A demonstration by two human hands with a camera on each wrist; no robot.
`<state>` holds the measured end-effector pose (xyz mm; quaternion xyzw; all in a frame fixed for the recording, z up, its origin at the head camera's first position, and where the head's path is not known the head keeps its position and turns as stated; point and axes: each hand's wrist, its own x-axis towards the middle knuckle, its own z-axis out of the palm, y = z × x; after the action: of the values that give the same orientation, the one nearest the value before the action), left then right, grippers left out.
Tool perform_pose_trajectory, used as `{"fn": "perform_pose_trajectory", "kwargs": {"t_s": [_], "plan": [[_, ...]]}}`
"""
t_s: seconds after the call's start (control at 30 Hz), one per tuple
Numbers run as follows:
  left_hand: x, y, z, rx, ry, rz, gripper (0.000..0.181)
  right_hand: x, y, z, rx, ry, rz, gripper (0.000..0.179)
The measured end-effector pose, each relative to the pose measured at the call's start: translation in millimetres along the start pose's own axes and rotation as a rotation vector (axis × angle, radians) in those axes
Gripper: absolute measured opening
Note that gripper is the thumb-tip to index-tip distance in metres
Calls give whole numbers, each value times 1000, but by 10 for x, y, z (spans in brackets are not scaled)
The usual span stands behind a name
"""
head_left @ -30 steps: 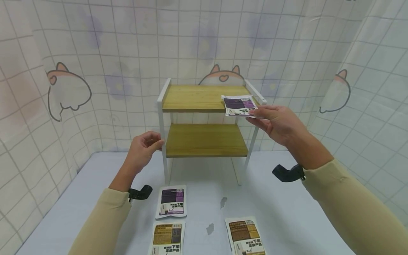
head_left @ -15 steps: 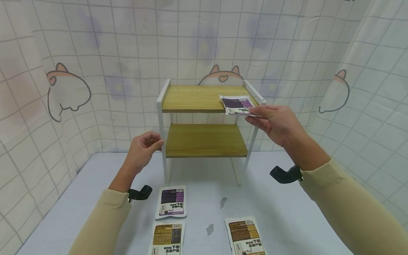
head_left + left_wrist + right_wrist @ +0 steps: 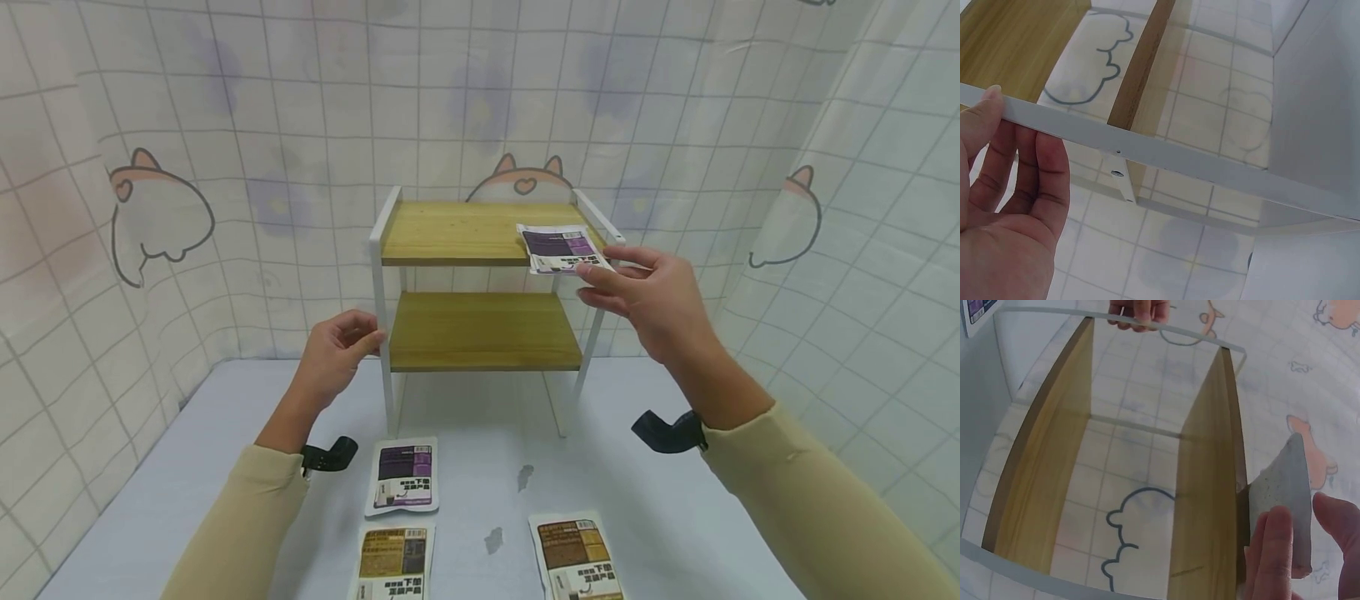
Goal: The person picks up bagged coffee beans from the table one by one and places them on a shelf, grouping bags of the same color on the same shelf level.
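A small white-legged rack with two wooden shelves stands on the table. My left hand grips its left front post, thumb on the near face and fingers curled behind. On the right of the top shelf lies a flat purple-and-white pouch, its front corner out past the shelf edge. My right hand is at that corner. In the right wrist view, its fingers lie against the pouch's underside, while the thumb stands apart from it.
Another purple pouch lies on the table before the rack's left leg. Nearer are two brown-and-white pouches, one at left and one at right. A gridded curtain closes the back and sides.
My right thumb and fingers have spread from their pinch on the pouch, and the hand has turned slightly. The pouch has shifted slightly left onto the shelf. My left hand stays put.
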<state>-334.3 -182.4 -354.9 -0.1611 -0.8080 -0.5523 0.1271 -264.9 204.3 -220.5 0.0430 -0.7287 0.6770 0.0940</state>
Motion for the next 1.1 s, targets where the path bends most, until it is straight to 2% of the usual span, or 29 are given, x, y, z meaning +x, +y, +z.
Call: {"fn": "perform_pose_trajectory", "kwargs": {"t_s": [0.17, 0.43, 0.67, 1.1], "plan": [[7, -15, 6, 2, 3, 0, 25, -21, 44, 24, 61, -7, -40, 79], [16, -15, 11, 5, -2, -17, 26, -1, 85, 77, 49, 18, -84, 71], [1, 5, 2, -5, -6, -18, 28, 58, 111, 125, 51, 41, -90, 71], [13, -27, 3, -12, -7, 7, 28, 140, 91, 168, -44, 74, -86, 73]]}}
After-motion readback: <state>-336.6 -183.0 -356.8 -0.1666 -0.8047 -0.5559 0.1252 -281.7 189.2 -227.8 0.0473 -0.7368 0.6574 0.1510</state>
